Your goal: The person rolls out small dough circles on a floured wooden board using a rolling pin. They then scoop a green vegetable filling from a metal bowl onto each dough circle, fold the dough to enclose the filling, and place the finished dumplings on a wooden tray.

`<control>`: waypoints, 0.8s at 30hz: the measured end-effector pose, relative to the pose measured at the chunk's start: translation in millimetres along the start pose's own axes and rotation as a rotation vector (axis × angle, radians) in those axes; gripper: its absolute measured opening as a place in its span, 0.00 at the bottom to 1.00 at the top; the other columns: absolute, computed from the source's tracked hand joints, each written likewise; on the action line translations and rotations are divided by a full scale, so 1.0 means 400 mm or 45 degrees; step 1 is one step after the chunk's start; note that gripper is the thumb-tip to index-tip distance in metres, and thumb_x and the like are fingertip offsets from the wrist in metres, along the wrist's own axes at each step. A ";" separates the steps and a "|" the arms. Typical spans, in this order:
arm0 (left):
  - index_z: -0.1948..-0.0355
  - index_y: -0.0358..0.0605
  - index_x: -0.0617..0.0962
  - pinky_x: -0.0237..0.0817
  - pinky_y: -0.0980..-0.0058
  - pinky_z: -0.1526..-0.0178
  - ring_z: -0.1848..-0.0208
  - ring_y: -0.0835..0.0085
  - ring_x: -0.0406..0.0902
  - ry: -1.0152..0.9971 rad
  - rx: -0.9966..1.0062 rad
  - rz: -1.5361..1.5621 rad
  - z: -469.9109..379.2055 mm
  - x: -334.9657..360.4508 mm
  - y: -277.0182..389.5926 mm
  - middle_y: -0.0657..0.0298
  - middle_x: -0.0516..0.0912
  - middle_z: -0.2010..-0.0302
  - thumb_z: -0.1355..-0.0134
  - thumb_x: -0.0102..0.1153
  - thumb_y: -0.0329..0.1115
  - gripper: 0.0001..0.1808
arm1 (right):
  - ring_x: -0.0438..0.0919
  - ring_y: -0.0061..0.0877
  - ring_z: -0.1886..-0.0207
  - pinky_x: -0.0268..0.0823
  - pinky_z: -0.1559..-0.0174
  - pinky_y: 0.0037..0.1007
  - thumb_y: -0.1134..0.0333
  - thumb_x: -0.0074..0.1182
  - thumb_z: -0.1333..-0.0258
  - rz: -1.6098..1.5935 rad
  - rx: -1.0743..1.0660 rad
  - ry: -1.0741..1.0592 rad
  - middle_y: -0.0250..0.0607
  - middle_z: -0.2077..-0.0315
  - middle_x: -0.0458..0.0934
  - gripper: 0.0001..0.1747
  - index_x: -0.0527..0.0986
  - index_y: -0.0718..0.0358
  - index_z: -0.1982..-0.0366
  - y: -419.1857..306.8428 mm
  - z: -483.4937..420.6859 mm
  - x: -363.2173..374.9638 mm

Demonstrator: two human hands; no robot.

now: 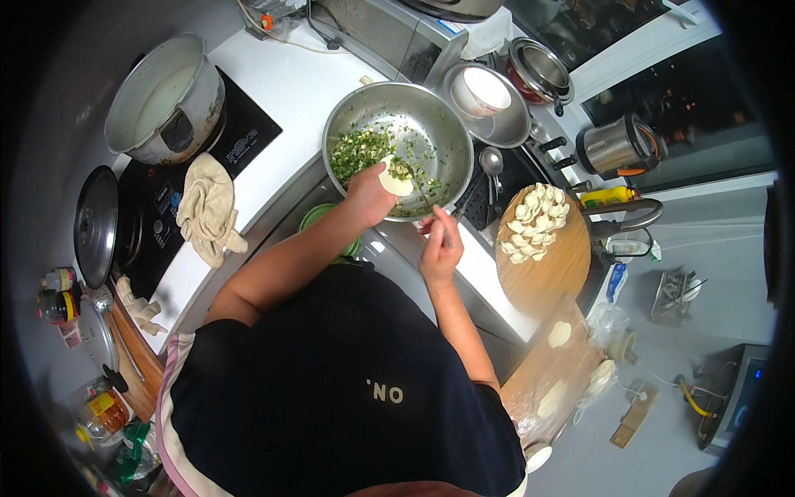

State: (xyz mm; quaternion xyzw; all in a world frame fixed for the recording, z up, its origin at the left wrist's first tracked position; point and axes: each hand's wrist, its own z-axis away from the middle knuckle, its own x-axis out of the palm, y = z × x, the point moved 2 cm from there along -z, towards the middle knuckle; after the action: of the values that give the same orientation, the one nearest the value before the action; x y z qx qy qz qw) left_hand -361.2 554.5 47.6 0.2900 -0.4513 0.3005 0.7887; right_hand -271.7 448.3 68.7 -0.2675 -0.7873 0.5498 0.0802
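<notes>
Over the near rim of a large steel bowl (450,143), my left hand (367,197) holds a round dough wrapper (392,184). Chopped green filling with pale cubes sits on the wrapper. My right hand (442,245) grips the handle of a metal spoon (425,194), whose head is at the filling on the wrapper. More green filling (360,152) is heaped at the left side of the bowl, with bits scattered over its floor and wall. To the right, several folded dumplings (537,220) lie on a round wooden board (553,279).
Left of the bowl, a large pot (163,102) of cloudy liquid stands on a black cooktop (248,127) beside a crumpled cloth (208,208). Behind the bowl is a steel basin (497,127) holding a white bowl (481,92). Flat wrappers (559,334) lie lower right, near a faucet (640,214).
</notes>
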 end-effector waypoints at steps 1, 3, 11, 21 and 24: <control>0.57 0.35 0.60 0.53 0.69 0.52 0.55 0.66 0.62 0.038 0.016 0.003 -0.003 0.008 0.000 0.56 0.65 0.57 0.44 0.27 0.34 0.17 | 0.68 0.23 0.76 0.62 0.73 0.21 0.76 0.38 0.54 0.136 -0.135 -0.048 0.40 0.79 0.68 0.11 0.65 0.69 0.65 -0.006 0.007 0.001; 0.58 0.35 0.60 0.53 0.69 0.52 0.55 0.67 0.63 0.114 0.045 0.009 -0.005 0.026 0.003 0.56 0.65 0.57 0.44 0.26 0.34 0.17 | 0.68 0.24 0.76 0.62 0.72 0.21 0.77 0.38 0.55 0.409 -0.406 -0.140 0.41 0.78 0.69 0.13 0.64 0.69 0.63 -0.026 0.019 0.013; 0.60 0.36 0.62 0.55 0.68 0.53 0.57 0.66 0.65 0.150 0.018 -0.051 0.012 0.049 0.016 0.55 0.67 0.59 0.45 0.31 0.35 0.15 | 0.69 0.31 0.73 0.62 0.70 0.25 0.82 0.42 0.64 0.366 -0.408 -0.103 0.45 0.76 0.69 0.18 0.65 0.68 0.63 -0.022 0.043 0.018; 0.58 0.36 0.62 0.54 0.66 0.53 0.56 0.65 0.64 0.109 -0.111 -0.050 0.010 0.015 0.027 0.54 0.67 0.59 0.47 0.32 0.33 0.17 | 0.69 0.32 0.73 0.63 0.70 0.25 0.83 0.42 0.65 0.340 -0.476 -0.100 0.45 0.76 0.69 0.18 0.66 0.68 0.65 -0.036 0.035 0.017; 0.57 0.36 0.62 0.54 0.64 0.53 0.56 0.65 0.64 0.093 -0.119 -0.102 0.011 0.013 0.028 0.54 0.67 0.58 0.47 0.31 0.34 0.17 | 0.69 0.33 0.73 0.63 0.71 0.26 0.83 0.44 0.68 0.429 -0.599 -0.158 0.45 0.75 0.69 0.19 0.67 0.67 0.66 -0.033 0.030 0.015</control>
State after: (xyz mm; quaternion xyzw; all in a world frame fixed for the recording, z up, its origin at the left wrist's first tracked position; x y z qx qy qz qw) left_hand -369.7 559.7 56.1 0.2595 -0.4238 0.2578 0.8286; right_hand -286.2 438.0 75.2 -0.3715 -0.8410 0.3731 -0.1247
